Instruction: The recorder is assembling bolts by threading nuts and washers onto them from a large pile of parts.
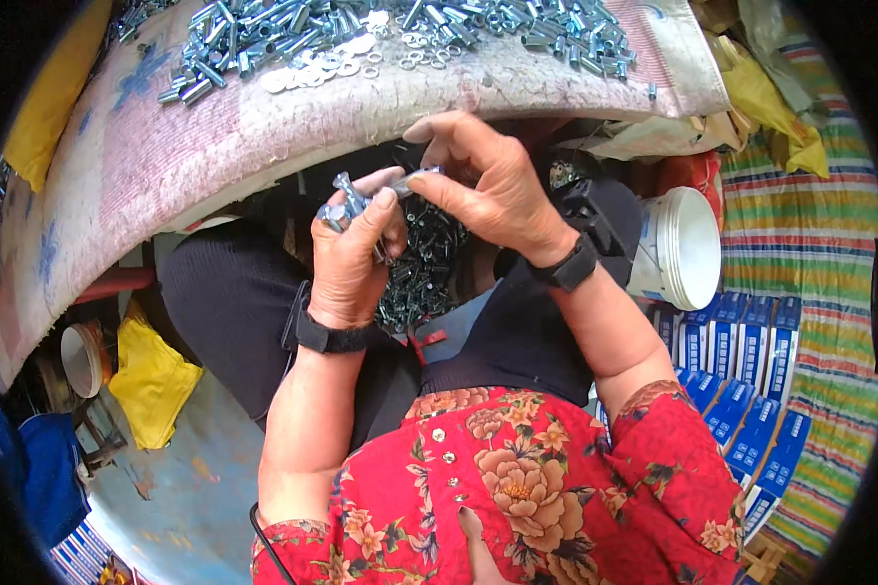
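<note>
Left hand (353, 255), centre frame: grip closed on a few bolts (339, 203), heads sticking out above the fingers; right hand (493, 185) just right of it, thumb and forefinger pinched on one small silver part (421, 175), can't tell if bolt or nut, its tip close to the left thumb; below the hands, in the lap, a dark heap of hardware (421, 268), its container hidden; table (166, 136) across the top, pink cloth cover, carrying a bolt pile (263, 34) upper left, washers (317, 68) beside it, second bolt pile (556, 29) upper right; white bucket (688, 249) at right on its side, contents not visible; blue boxes (741, 370) stacked lower right, closed; small white tub (80, 359) lower left, contents unclear.
</note>
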The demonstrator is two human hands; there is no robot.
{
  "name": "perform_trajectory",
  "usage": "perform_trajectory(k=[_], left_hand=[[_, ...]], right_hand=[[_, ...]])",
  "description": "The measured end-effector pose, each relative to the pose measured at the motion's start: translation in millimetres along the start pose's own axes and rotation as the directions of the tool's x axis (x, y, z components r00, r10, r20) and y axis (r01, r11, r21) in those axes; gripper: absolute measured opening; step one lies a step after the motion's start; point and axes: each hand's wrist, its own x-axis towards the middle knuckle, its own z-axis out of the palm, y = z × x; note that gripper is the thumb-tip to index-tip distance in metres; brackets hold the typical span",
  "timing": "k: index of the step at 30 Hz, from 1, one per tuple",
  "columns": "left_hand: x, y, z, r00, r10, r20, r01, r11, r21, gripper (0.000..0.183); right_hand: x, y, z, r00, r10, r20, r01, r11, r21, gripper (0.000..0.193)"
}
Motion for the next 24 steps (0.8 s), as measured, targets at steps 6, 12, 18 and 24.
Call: perform_trajectory(k=[6, 12, 18, 24], left_hand=[[-6.7, 2.4, 2.7, 0.994, -0.083, -0.065, 0.098, 0.952, 0.289, 0.026], [-8.2, 5.8, 1.1, 0.997, -0.062, -0.047, 0.072, 0.956, 0.283, 0.019], [-0.7, 9.5, -6.7, 0.996, 0.008, -0.09, 0.007, 0.987, 0.163, 0.018], [-0.2, 10.9, -4.8, 0.995, -0.008, -0.099, 0.019, 0.993, 0.114, 0.021]], right_hand=[[2.6, 2.7, -0.3, 0.998, 0.047, 0.046, -0.042, 0.994, -0.102, 0.024], [5.2, 8.1, 11.2, 0.988, 0.057, 0.144, -0.057, 0.998, -0.004, 0.023], [38.4, 14.8, -13.6, 0.998, -0.03, 0.059, 0.035, 0.995, -0.09, 0.016], [106.9, 56.8, -42.6, 0.979, -0.204, -0.017, 0.145, 0.749, -0.646, 0.019]])
